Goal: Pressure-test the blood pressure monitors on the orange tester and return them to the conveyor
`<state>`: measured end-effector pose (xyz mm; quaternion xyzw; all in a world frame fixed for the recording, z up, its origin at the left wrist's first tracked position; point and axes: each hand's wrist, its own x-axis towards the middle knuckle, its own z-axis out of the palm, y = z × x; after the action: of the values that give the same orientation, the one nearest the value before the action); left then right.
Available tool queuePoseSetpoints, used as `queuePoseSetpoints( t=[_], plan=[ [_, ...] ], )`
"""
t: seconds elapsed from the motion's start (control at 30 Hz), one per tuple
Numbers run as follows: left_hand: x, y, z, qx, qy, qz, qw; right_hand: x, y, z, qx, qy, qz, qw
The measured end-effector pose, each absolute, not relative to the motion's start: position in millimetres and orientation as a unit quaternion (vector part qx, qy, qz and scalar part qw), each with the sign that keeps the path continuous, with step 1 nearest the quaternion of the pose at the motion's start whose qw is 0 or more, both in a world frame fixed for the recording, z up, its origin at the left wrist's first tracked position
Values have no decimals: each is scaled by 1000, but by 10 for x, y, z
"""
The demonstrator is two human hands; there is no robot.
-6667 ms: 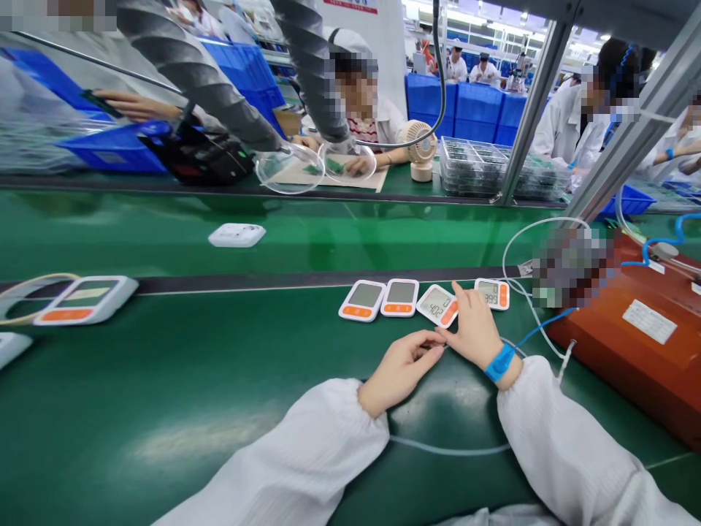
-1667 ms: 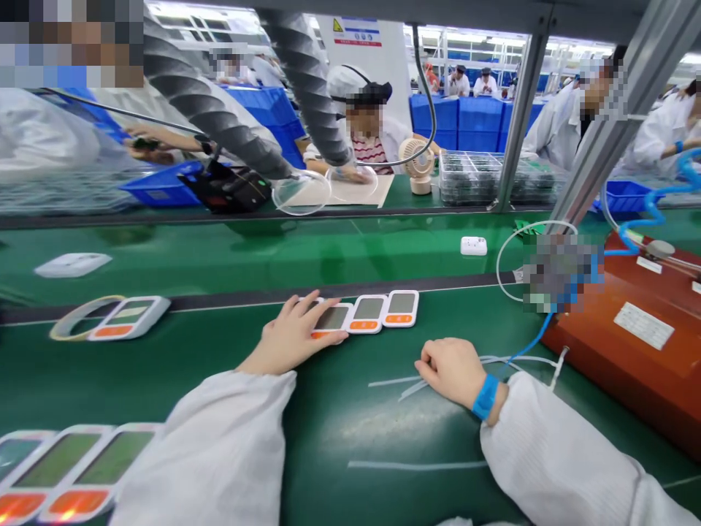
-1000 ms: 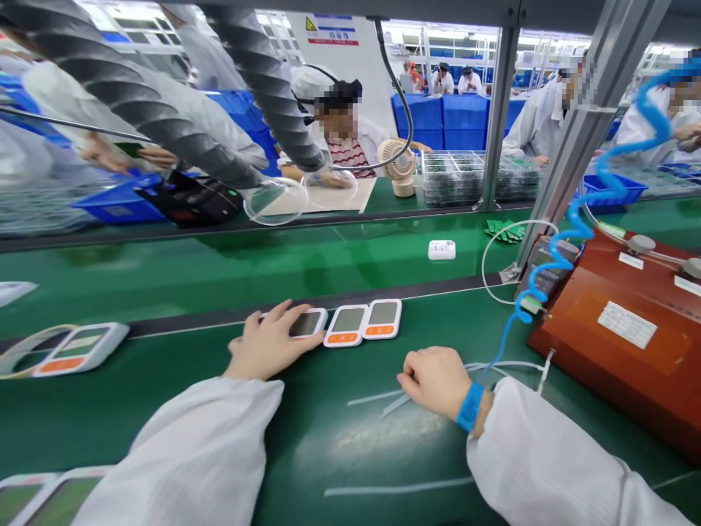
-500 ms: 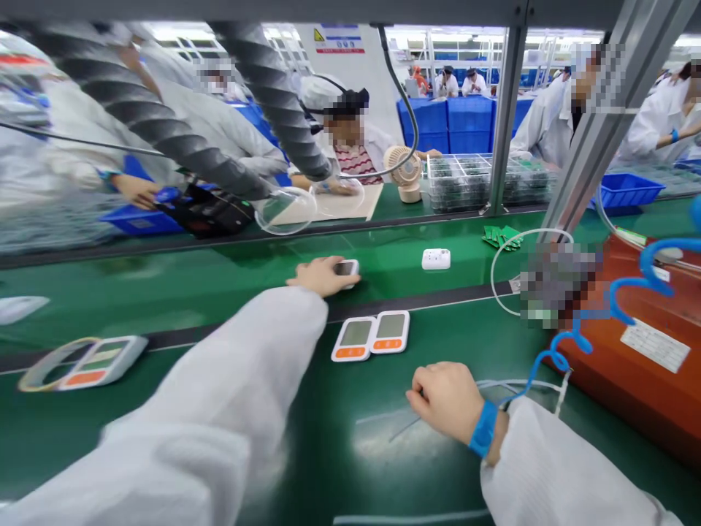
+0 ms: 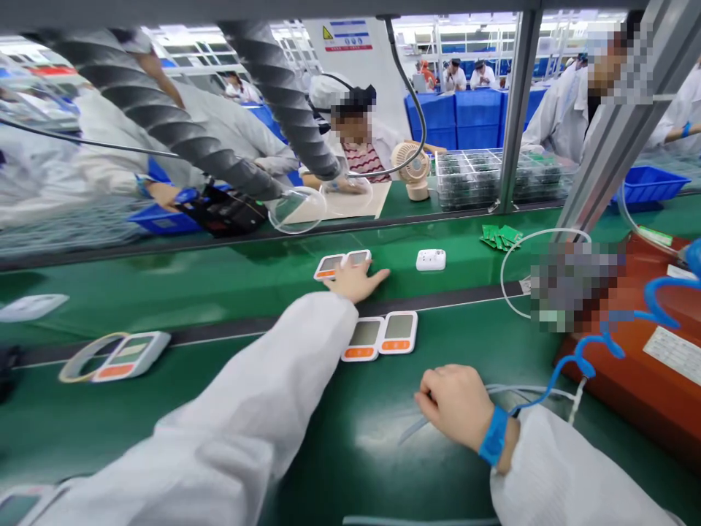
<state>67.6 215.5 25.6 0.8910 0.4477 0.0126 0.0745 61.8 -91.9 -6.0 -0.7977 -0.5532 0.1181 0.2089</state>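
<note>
My left hand reaches out over the green conveyor belt, fingers spread. It partly covers two small white digital units, one on the left and one on the right, each with a grey screen; orange buttons show on the left one. Nearer me, two similar units, a left one and a right one, lie side by side, the left one partly behind my sleeve. My right hand, with a blue wristband, rests curled on the green bench. A pale tube pokes out beneath it; its fingers' inner side is hidden.
A white piece and green circuit boards lie on the belt. To the left, another unit sits by a yellowish ring. On the right stand a red-brown box and a blue coiled hose. Co-workers sit across.
My left hand has let go of the unit it gripped, now lying beside another on the belt, and its fingers have spread. The right hand stays curled in place. The view has shifted slightly.
</note>
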Motion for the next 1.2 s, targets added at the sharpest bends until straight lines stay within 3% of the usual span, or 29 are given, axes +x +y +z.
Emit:
queuePoseSetpoints(
  t=[0.17, 0.3, 0.57, 0.8, 0.97, 1.2],
  plan=[
    [260, 938, 232, 947, 308, 8, 89, 620, -940, -29, -796, -554, 108, 219],
    [-36, 660, 134, 943, 329, 7, 43, 629, -951, -39, -793, -562, 92, 219],
    [-134, 947, 224, 933, 354, -9, 67, 648, -956, -74, -787, -570, 84, 220],
    [509, 1798, 259, 906, 398, 121, 83, 643, -961, -82, -789, -562, 92, 232],
    [1090, 2509, 75, 876, 451, 143, 92, 638, -950, -80, -790, -563, 98, 224],
    [1128, 2732, -156, 877, 461, 104, 89, 643, -950, -84, -786, -573, 90, 215]
  ],
)
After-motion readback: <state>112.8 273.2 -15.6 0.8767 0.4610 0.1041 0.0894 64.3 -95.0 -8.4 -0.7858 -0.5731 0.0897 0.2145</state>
